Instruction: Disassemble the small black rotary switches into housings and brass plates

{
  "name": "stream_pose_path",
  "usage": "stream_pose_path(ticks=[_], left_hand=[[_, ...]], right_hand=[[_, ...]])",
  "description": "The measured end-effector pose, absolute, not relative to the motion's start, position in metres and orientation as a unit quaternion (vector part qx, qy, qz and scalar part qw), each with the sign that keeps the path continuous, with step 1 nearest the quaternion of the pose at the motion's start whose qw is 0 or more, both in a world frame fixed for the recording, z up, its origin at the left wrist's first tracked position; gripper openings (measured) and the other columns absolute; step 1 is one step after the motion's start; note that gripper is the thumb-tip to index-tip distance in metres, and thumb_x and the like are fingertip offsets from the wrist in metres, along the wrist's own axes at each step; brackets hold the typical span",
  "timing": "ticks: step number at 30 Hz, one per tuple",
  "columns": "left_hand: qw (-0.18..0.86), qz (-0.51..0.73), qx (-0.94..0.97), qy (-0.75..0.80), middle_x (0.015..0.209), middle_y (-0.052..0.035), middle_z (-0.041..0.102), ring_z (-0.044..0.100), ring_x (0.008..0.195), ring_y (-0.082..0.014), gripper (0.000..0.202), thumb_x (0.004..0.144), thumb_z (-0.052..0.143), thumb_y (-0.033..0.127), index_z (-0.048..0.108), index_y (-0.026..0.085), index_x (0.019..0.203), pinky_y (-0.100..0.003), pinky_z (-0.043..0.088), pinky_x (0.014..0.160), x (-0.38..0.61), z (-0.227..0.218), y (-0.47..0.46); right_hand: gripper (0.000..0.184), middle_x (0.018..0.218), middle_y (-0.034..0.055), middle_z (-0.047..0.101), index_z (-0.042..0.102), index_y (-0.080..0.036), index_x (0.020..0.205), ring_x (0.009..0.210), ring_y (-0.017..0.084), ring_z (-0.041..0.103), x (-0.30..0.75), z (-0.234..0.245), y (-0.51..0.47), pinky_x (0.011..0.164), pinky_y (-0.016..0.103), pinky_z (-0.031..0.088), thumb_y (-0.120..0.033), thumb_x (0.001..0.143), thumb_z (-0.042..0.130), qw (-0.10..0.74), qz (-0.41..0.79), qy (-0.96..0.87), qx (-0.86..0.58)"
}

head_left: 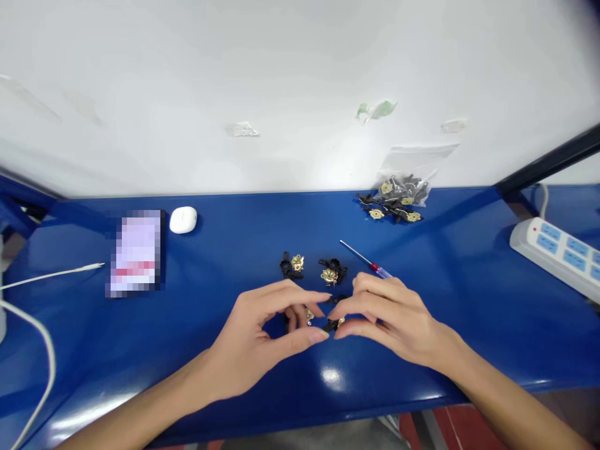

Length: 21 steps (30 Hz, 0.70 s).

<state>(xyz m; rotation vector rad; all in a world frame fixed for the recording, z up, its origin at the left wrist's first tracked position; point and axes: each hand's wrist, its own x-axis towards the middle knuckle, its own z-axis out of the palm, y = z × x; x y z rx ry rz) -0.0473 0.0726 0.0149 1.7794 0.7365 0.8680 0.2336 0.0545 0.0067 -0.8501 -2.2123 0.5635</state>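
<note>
In the head view, my right hand (391, 315) pinches a small black plastic piece with a gold-coloured bit (332, 325) between thumb and fingertips. Facing it, my left hand (267, 331) curves in a C shape, thumb and index finger apart. Its thumb tip lies right at the piece's near end; whether it presses on it I cannot tell. Under the fingers, more black and gold parts (309, 317) are partly hidden. Just beyond my hands lie two small groups of black plastic parts and gold metal plates, one on the left (297, 262) and one on the right (330, 275).
A screwdriver (360, 255) lies beyond my right hand. At the back wall, a clear bag (412, 181) sits among black and gold assemblies (396, 209). A phone (138, 253), a white case (183, 220) and a white cable (51, 350) are leftward; a power strip (557, 250) is rightward.
</note>
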Motion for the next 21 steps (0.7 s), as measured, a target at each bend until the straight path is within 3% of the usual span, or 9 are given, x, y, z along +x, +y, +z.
stream_pose_path(ticks=[5, 9, 14, 21], left_hand=[[0.663, 0.32, 0.6, 0.314, 0.097, -0.0045, 0.085, 0.085, 0.07, -0.0174, 0.016, 0.101, 0.092, 0.021, 0.095, 0.026, 0.116, -0.027, 0.074, 0.064, -0.042, 0.019, 0.068], [0.721, 0.295, 0.542, 0.317, 0.095, -0.005, 0.085, 0.086, 0.068, -0.0198, 0.017, 0.091, 0.099, 0.019, 0.098, 0.026, 0.107, -0.031, 0.076, 0.065, -0.041, 0.018, 0.075], [0.697, 0.331, 0.535, 0.344, 0.097, -0.0052, 0.086, 0.086, 0.076, -0.0168, 0.019, 0.094, 0.096, 0.015, 0.098, 0.027, 0.109, -0.025, 0.075, 0.075, -0.043, 0.019, 0.082], [0.625, 0.382, 0.56, 0.388, 0.1, -0.0032, 0.086, 0.083, 0.082, -0.0135, 0.022, 0.093, 0.096, 0.014, 0.098, 0.029, 0.108, -0.02, 0.071, 0.081, -0.048, 0.016, 0.091]], right_hand=[[0.015, 0.086, 0.0003, 0.072, 0.077, -0.017, 0.128, 0.067, 0.014, 0.06, 0.218, 0.005, 0.041, 0.061, 0.032, 0.044, -0.022, 0.115, 0.073, 0.404, 0.159, -0.852, -0.293], [0.02, 0.088, -0.0001, 0.071, 0.075, -0.018, 0.133, 0.068, 0.013, 0.06, 0.215, 0.002, 0.039, 0.06, 0.031, 0.045, -0.025, 0.115, 0.073, 0.417, 0.174, -0.84, -0.302], [0.008, 0.082, -0.0044, 0.057, 0.078, -0.021, 0.121, 0.068, 0.012, 0.057, 0.229, 0.01, 0.05, 0.064, 0.029, 0.046, -0.023, 0.114, 0.074, 0.372, 0.236, -0.813, -0.381], [0.011, 0.089, -0.0028, 0.068, 0.084, -0.024, 0.107, 0.068, 0.011, 0.061, 0.248, 0.013, 0.059, 0.067, 0.03, 0.045, -0.028, 0.113, 0.076, 0.223, 0.285, -0.837, -0.411]])
